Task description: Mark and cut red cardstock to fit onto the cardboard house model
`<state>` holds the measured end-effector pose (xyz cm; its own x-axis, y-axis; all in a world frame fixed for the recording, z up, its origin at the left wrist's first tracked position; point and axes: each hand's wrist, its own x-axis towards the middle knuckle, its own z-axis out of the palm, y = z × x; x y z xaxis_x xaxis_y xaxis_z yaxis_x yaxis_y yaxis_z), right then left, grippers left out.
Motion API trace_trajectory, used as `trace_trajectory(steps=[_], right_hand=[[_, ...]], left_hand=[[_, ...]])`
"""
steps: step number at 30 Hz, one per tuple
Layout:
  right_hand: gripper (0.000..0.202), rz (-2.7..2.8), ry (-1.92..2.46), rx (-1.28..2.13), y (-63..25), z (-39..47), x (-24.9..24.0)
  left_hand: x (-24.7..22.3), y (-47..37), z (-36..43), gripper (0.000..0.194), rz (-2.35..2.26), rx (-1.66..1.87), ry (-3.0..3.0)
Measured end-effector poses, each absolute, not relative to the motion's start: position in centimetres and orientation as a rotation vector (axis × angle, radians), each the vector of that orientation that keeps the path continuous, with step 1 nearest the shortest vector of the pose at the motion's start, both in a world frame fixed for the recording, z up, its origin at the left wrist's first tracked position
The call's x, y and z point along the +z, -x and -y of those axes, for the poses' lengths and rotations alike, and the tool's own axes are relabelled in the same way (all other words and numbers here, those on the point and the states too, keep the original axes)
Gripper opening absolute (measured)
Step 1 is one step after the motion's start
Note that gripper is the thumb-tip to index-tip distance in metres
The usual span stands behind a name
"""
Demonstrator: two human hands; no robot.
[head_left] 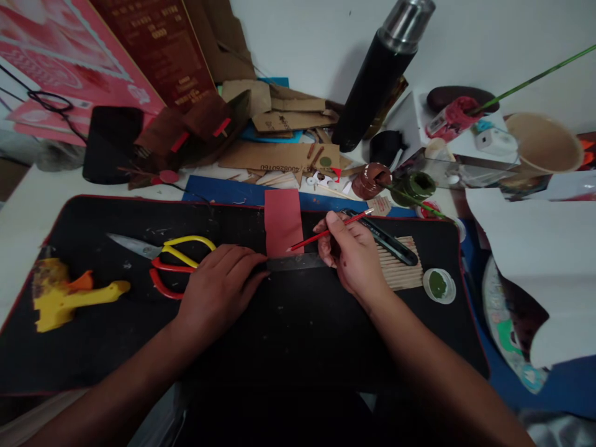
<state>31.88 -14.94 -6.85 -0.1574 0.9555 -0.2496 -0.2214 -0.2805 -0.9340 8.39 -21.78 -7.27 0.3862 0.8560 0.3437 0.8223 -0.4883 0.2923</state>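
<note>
A red pencil (310, 241) is pinched in my right hand (356, 257), its tip touching or just over the lower part of a red paper strip (283, 217). Along the bottom of that paper lies a clear ruler (298, 263). My left hand (221, 282) grips the ruler's left end, fingers together and covering it. Beside the left hand lie scissors (186, 248) with yellow and red handles. A black utility knife (393, 242) rests behind my right hand, partly over a corrugated cardboard piece (403, 273).
A yellow glue gun (69, 298) lies at the left of the black mat (279, 354). A small dish of green paint (439, 285) sits at right. Behind stand a black thermos (372, 87), cardboard scraps (279, 155) and a brown pot (370, 180). White paper (535, 248) hangs at far right.
</note>
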Motion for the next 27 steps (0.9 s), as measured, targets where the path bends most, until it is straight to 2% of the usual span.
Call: trace_trajectory(steps=[3, 20, 27], right_hand=[[0.047, 0.991, 1.148, 1.597, -31.9, 14.95, -6.91], [0.049, 1.037, 1.22, 1.594, -31.94, 14.96, -7.12], [0.049, 0.961, 1.177, 1.606, -31.83, 15.01, -6.78]], left_hand=[[-7.22, -8.35, 21.83, 0.009, -1.526, 0.7, -2.577], [-7.29, -8.4, 22.0, 0.014, -1.492, 0.695, -2.59], [-7.78, -8.5, 21.79, 0.024, -1.511, 0.64, -2.541]])
